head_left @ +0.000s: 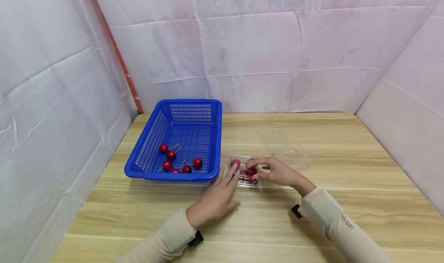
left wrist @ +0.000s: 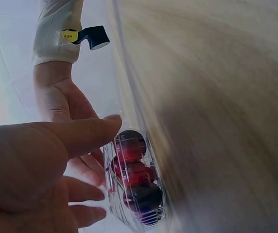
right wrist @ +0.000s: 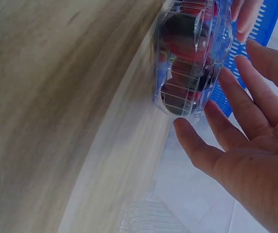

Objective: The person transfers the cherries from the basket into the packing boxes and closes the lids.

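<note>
While a blue basket (head_left: 171, 176) sits just past the left hand's fingertips and off to their left, red cherries (head_left: 167, 165) lie scattered across its near end, a few of them showing thin green stems! Coming right, a cream sleeve (head_left: 170, 232) runs up to the left hand (head_left: 215, 197), fingers long and straight, thumb held apart, gripping nothing. Its fingertips reach the left side of a clear plastic box (head_left: 247, 184), and that box is right between the two hands, down on the tabletop (head_left: 347, 159), with dark-red fruit (left wrist: 139, 172) bunched inside! Over on the other side, here's the right hand (head_left: 277, 172), fingers spread wide and only gently bent, tips right at the box's right side; whether they're pressing on it, I can't tell. Just beyond that right hand, a second clear container (head_left: 282, 145) lies on the wood, barely visible against the grain.
</note>
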The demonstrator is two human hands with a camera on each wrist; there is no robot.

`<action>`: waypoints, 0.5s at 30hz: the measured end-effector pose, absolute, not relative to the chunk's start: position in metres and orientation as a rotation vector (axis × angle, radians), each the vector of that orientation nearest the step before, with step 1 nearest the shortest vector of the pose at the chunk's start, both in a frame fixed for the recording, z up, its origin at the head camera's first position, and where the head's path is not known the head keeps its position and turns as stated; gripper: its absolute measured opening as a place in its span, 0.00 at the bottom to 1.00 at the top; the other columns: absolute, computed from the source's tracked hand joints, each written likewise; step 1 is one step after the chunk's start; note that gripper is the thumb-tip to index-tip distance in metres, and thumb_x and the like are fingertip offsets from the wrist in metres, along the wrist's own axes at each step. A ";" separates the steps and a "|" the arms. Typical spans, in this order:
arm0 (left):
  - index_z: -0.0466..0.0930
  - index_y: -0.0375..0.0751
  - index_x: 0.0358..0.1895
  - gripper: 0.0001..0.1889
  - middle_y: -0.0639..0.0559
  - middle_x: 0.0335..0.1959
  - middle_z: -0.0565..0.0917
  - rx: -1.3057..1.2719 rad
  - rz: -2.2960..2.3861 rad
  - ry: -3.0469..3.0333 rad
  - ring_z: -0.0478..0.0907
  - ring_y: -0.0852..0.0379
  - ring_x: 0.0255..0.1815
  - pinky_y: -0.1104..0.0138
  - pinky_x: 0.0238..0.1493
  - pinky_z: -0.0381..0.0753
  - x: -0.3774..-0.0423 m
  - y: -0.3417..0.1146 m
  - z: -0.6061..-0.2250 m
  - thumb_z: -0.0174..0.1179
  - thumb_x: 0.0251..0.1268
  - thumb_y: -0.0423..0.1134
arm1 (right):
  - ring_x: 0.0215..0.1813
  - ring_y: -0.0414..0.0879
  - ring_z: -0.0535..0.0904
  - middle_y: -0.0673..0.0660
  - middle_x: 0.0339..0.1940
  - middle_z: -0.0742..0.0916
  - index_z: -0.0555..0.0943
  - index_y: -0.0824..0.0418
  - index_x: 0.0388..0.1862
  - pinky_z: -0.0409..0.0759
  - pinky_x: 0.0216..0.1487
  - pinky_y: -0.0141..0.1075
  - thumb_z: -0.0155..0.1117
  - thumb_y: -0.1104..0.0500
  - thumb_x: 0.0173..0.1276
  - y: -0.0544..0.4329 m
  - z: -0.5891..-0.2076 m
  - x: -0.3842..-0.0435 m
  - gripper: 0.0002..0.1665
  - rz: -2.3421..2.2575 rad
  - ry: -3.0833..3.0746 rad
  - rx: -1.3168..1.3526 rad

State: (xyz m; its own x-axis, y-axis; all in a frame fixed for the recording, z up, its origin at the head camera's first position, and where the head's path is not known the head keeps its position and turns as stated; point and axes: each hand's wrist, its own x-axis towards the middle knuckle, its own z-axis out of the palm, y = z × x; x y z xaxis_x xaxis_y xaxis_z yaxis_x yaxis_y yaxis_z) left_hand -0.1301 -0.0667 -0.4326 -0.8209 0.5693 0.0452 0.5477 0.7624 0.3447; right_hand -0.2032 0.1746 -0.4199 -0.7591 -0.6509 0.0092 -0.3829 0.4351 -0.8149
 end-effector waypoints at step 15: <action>0.59 0.37 0.72 0.39 0.44 0.75 0.57 0.969 0.261 2.967 0.54 0.41 0.74 0.54 0.69 0.62 -0.133 -0.064 -0.430 0.62 0.62 0.51 | 0.69 0.62 0.65 0.66 0.65 0.74 0.69 0.68 0.65 0.59 0.69 0.58 0.53 0.60 0.74 0.164 -0.425 -0.175 0.23 -1.629 2.517 -0.398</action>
